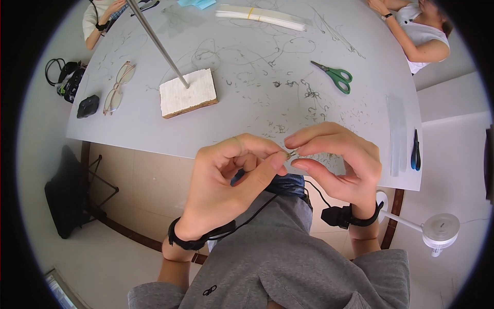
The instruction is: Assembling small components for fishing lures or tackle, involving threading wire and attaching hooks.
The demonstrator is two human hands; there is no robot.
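My left hand (pixel 226 175) is closed in a pinch, with thumb and forefinger on a small metal fish hook (pixel 292 153), mostly covered by the fingertips. Close beside it, my right hand (pixel 342 162) has its thumb and fingers apart. Its fingertips are near the hook's free end, and I cannot tell whether they touch it. Both hands are over the near edge of the table. Beyond them, several loose fish hooks (pixel 312 92) and thin line clippings are scattered on the grey tabletop (pixel 154 135).
Green-handled scissors (pixel 337 77) lie beyond my right hand. A white block (pixel 188 94) holds an upright metal rod (pixel 159 46). Glasses (pixel 119 87) and a black case (pixel 88 106) lie left; dark nippers (pixel 415 152) lie right. A banded white bundle (pixel 260 17) is farther back. Two people sit across.
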